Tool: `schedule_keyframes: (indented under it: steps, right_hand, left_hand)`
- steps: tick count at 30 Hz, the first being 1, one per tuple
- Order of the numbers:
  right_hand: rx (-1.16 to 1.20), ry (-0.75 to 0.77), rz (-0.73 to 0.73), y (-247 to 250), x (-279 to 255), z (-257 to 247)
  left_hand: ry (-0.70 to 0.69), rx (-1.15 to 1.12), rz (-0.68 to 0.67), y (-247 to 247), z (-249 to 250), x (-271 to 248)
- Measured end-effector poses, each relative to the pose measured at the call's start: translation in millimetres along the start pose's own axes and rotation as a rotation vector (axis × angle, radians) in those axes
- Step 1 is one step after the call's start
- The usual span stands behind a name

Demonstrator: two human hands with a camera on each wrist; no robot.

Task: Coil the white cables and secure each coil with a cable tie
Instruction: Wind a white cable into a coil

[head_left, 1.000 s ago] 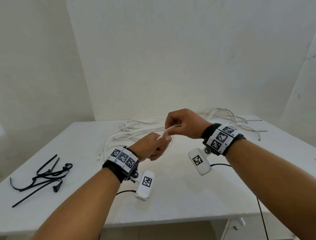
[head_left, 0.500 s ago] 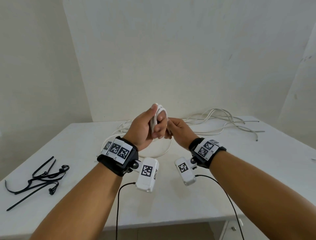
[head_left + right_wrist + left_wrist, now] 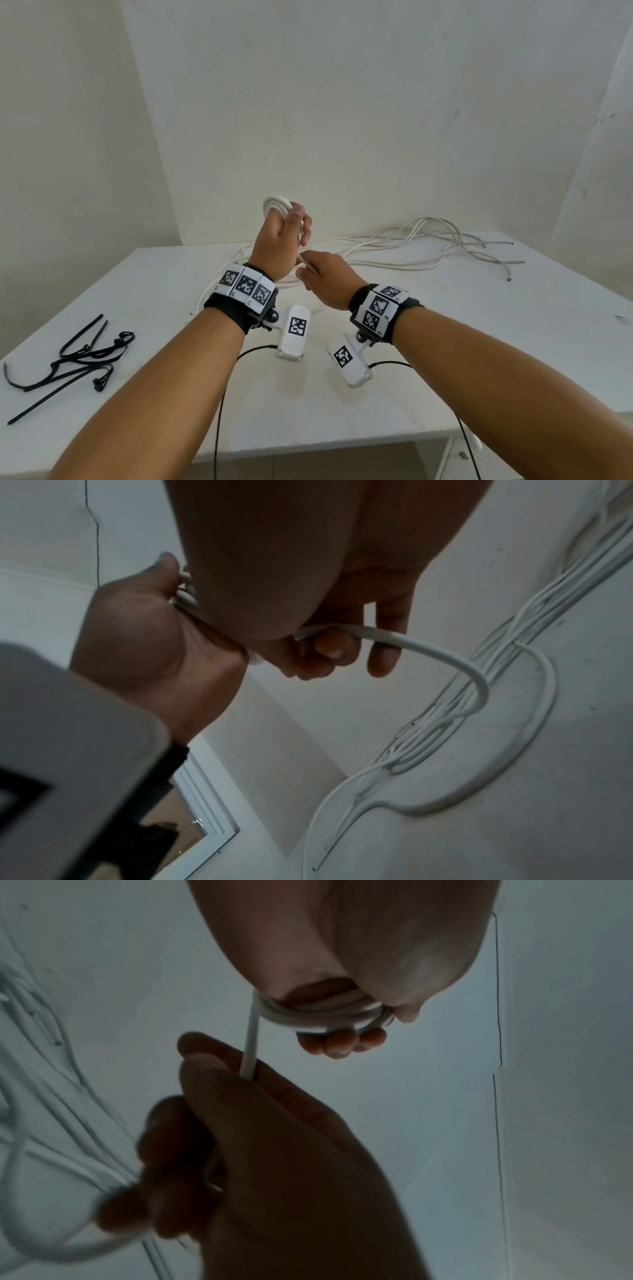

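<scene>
A person's left hand [image 3: 279, 240] grips a small coil of white cable [image 3: 277, 205] raised above the white table [image 3: 513, 325], while the right hand [image 3: 327, 279] pinches the trailing strand, apparently feeding another loop. Black cable ties [image 3: 68, 359] wait at the table's left.

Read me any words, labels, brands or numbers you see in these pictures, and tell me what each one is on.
No readable words, brands or numbers.
Left wristband: square black-and-white coded markers, tiny edge print too small to read.
Right wristband: the same, print too small.
Wrist cameras: one coded marker each, no text.
</scene>
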State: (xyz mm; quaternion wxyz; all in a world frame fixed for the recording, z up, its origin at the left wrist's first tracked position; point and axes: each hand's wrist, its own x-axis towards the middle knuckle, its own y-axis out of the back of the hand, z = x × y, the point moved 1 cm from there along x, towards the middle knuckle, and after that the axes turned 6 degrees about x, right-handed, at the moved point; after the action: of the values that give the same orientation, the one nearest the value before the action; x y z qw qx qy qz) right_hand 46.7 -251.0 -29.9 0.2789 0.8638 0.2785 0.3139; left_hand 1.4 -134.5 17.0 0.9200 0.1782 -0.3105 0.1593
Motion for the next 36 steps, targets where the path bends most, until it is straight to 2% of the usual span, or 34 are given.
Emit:
schedule_keyframes:
  steps: [4,10,13,17,20,22,26,29,33,36]
  right_hand:
    - [-0.062,0.014,-0.006,4,1,-1]
    - [-0.127,0.021,-0.033,14,-5,6]
    - [-0.143,0.053,-0.016,26,-6,5]
    - [-0.105,0.102,0.012,39,-3,3]
    - [0.004,0.085,0.071,50,0,3]
    - [0.074,0.064,0.084,56,1,4]
    - [0.184,0.055,0.069,60,3,5]
    - [0.226,0.067,0.060,62,4,7]
    - [0.233,0.016,0.148,65,4,16]
    - [0.250,-0.005,0.139,57,2,22]
  left_hand:
    - [-0.051,0.308,0.020,6,-23,5]
    - [0.053,0.644,-0.080,23,-54,3]
    - [0.131,0.699,-0.152,31,-63,-2]
    - [0.289,0.548,-0.341,26,-59,-14]
    - [0.409,0.241,-0.445,18,-56,-22]
    - [0.457,0.071,-0.453,16,-52,-26]
    - [0.367,-0.056,-0.496,9,-45,-31]
    - [0.364,-0.201,-0.514,8,-39,-32]
    - [0.394,-0.392,-0.451,11,-28,-31]
    - [0.401,-0.518,-0.411,10,-20,-30]
